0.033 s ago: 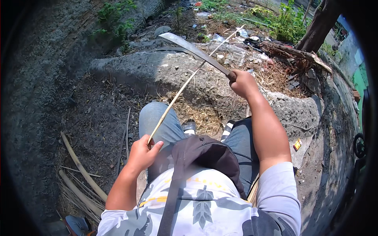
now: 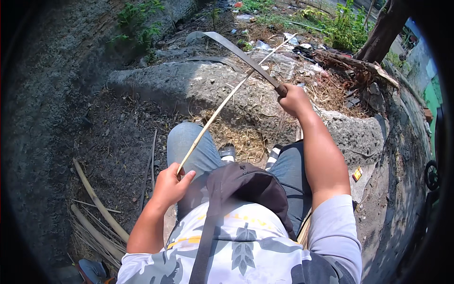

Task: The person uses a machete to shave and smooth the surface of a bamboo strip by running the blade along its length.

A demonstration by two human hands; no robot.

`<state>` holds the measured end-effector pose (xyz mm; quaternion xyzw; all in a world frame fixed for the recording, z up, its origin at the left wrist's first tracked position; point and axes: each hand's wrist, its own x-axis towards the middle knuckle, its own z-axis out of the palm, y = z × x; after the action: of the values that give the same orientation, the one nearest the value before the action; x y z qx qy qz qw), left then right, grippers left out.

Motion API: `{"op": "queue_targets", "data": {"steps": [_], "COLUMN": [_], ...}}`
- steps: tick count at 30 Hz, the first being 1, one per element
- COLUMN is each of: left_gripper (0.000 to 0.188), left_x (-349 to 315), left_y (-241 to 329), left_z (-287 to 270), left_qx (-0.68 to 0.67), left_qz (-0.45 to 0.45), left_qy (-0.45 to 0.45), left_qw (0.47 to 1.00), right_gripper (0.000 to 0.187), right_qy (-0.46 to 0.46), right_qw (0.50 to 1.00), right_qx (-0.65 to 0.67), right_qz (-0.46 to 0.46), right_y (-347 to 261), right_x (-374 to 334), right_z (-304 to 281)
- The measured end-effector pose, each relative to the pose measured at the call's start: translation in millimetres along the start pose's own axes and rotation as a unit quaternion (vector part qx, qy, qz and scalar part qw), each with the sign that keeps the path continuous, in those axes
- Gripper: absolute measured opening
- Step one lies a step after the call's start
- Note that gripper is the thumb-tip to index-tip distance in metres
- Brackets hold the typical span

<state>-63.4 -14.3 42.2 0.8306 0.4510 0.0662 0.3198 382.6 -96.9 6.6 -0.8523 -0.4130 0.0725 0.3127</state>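
My left hand [image 2: 172, 185] is closed around the near end of a long, thin bamboo strip [image 2: 212, 120], which slants up and away to the right. My right hand [image 2: 294, 101] grips the short handle of a machete [image 2: 238, 53]. Its long curved blade points up and to the left. The blade crosses the strip in its far half; whether the edge is biting into it, I cannot tell. Both hands are held forward of my knees and my dark bag [image 2: 250, 185], with the strip passing over my left knee.
A rough concrete slab [image 2: 189, 83] lies across in front of my feet. Split bamboo pieces [image 2: 99, 201] are heaped at my left. A small yellow and red packet [image 2: 357, 173] rests on the right. Beyond the slab are litter, dry shavings and a tree trunk [image 2: 385, 31].
The machete has shifted slightly to the right and farther along the strip, and its blade tip has risen and moved right. My left hand stays in the same place.
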Motion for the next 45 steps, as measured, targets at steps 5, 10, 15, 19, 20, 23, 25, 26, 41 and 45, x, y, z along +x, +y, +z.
{"op": "queue_targets", "data": {"steps": [5,10,15,19,20,23,25,26,41,45], "left_gripper": [0.042,0.04,0.037,0.034,0.034,0.033,0.031,0.031,0.03,0.034], "left_x": [6.0,15.7,15.9,15.4,16.6,21.9,25.8,27.2,2.0,19.0], "left_y": [6.9,24.5,16.9,8.7,9.3,13.1,14.7,16.4,-6.3,-1.3], "left_z": [-4.0,6.3,1.7,1.3,1.9,4.5,6.0,6.9,6.7,11.5], "left_qx": [-0.002,0.015,0.038,0.047,0.046,0.051,0.024,0.023,-0.051,-0.066], "left_qz": [-0.005,0.008,0.006,0.029,0.029,0.065,0.06,0.06,0.036,0.029], "left_qy": [0.002,0.009,0.041,0.082,0.083,0.116,0.098,0.098,0.048,0.043], "left_qw": [1.0,1.0,0.998,0.995,0.995,0.99,0.993,0.993,0.997,0.996], "right_gripper": [0.018,0.013,0.012,0.014,0.014,0.01,0.01,0.012,0.025,0.02], "right_qy": [-0.032,-0.078,-0.011,0.025,0.03,0.068,0.05,0.022,0.009,-0.034], "right_qw": [0.996,0.957,0.971,0.995,0.992,0.978,0.96,0.953,1.0,0.989], "right_qx": [-0.048,-0.11,-0.142,-0.062,-0.111,-0.179,-0.176,-0.163,-0.004,-0.061], "right_qz": [-0.07,-0.258,-0.191,-0.077,-0.058,-0.082,-0.213,-0.253,-0.019,-0.132], "right_y": [-22.3,-57.4,-33.7,-17.1,-18.0,-33.9,-39.4,-43.2,-6.7,-36.4], "right_x": [-7.5,-20.6,-7.3,0.6,1.2,-5.5,-11.0,-15.7,-1.0,-10.4], "right_z": [4.2,25.5,9.6,7.6,8.9,8.5,16.6,20.5,6.5,12.6]}}
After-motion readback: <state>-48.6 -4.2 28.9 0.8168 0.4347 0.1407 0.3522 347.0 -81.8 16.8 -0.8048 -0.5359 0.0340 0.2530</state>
